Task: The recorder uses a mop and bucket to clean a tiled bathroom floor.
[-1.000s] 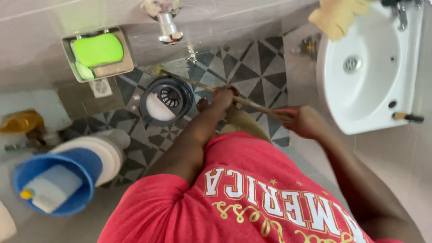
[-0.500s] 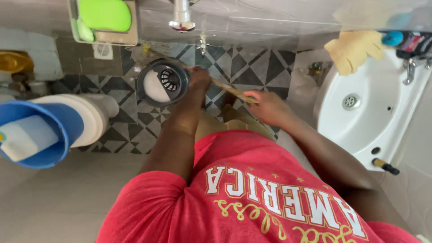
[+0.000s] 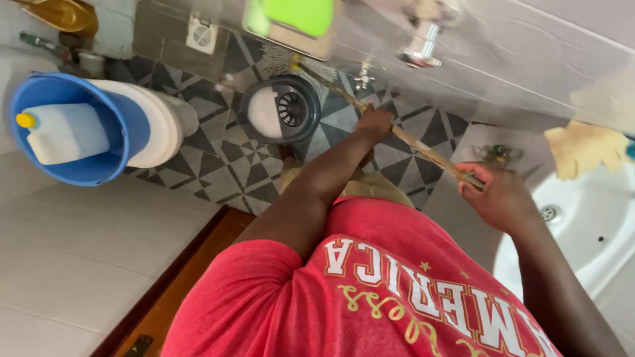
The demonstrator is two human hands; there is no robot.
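Both my hands grip a long thin wooden stick [image 3: 423, 149] that slants down towards the patterned floor tiles [image 3: 225, 165]. My left hand [image 3: 374, 124] is closed around it lower down, near its pale bristled end [image 3: 281, 63]. My right hand [image 3: 499, 197] is closed on the upper end, beside the white sink [image 3: 582, 244]. A dark round bucket [image 3: 279, 109] with a white object and a slotted strainer inside stands on the floor just left of my left hand. My red printed shirt [image 3: 397, 291] fills the bottom of the view.
A blue bucket [image 3: 119, 112] holding a white jug with a yellow cap [image 3: 63, 135] sits at the left against a white bucket [image 3: 169, 129]. A green soap [image 3: 297, 14] lies in a wall holder, a chrome tap [image 3: 422, 47] beside it. A yellow cloth [image 3: 582, 151] hangs over the sink.
The view has swung so the buckets and wall slid across the picture. My hands have spread farther apart along the stick and its end has moved up past the dark bucket.
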